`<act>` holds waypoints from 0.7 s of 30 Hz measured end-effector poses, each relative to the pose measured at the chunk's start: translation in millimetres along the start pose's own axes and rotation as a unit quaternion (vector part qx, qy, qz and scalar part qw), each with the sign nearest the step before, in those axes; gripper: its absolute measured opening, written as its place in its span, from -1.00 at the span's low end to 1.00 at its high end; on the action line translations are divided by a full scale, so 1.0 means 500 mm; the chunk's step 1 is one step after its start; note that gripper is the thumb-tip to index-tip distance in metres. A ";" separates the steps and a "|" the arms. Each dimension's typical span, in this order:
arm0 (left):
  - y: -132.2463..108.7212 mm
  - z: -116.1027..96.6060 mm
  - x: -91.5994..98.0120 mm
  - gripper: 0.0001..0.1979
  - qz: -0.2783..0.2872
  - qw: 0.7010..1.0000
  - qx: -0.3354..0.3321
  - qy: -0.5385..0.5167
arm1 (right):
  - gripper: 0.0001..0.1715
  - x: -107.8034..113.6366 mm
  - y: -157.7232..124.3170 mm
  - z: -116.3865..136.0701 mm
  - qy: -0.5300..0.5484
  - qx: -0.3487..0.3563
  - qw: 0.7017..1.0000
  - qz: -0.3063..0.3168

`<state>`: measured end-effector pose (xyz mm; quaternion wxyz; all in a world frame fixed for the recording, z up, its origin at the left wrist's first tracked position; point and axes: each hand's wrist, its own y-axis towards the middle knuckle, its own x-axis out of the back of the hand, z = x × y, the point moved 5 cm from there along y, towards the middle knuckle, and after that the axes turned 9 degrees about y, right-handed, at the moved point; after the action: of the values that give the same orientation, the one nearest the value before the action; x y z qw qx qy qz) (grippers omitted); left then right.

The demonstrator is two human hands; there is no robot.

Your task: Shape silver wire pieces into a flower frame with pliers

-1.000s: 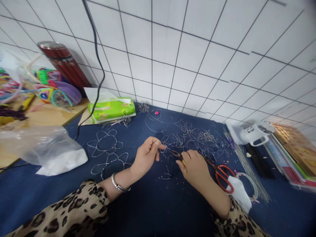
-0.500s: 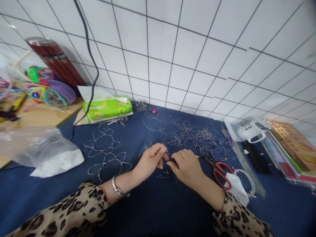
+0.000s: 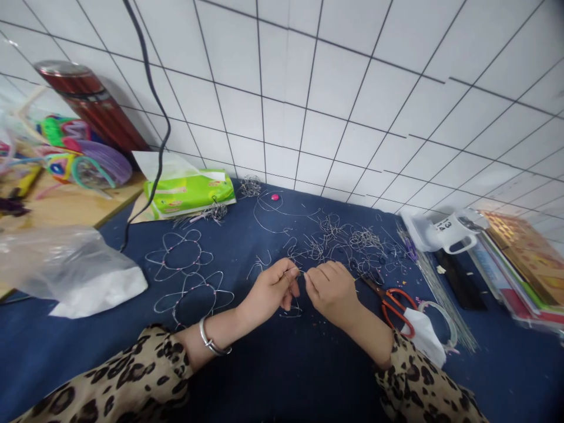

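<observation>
My left hand (image 3: 271, 288) pinches a thin metal wire (image 3: 301, 272) between thumb and fingertips. My right hand (image 3: 332, 291) is closed close beside it, thumb and fingers on the same wire, which barely shows in the gap. Below the fingers a small bent piece of wire (image 3: 291, 313) shows against the blue cloth. To the left lie two flower-shaped wire frames, the upper frame (image 3: 180, 252) and the lower frame (image 3: 194, 296), both with tiny pink beads. Behind my hands spreads a tangle of wire scraps (image 3: 365, 239).
Orange-handled scissors (image 3: 399, 311) lie right of my right hand, near white paper (image 3: 425, 338) and long straight wires (image 3: 445, 317). A white mug (image 3: 453, 232) stands back right. Left are a green tissue pack (image 3: 189, 194), plastic bag (image 3: 74, 264) and red thermos (image 3: 92, 106). A black cable (image 3: 152, 76) hangs down.
My right hand has turned slightly, its thumb now drawn in higher against the fingers. My left hand keeps its pinch nearly in place. The view has shifted a little.
</observation>
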<state>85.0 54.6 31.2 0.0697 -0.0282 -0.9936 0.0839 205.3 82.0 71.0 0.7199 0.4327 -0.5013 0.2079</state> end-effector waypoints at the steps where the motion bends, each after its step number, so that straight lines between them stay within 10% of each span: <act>1: -0.002 -0.001 -0.002 -0.73 0.000 1.000 -0.001 -0.003 | -0.77 0.000 0.000 0.001 -0.002 -0.004 1.000 -0.003; 21: 0.015 0.037 0.003 -0.61 0.172 0.965 0.140 -0.140 | -0.76 -0.019 -0.007 -0.008 0.029 0.065 0.996 0.055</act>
<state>81.0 59.1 11.9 -0.0826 -0.1766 -0.9520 0.2361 206.4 84.7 60.5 0.6921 0.4441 -0.4886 0.2917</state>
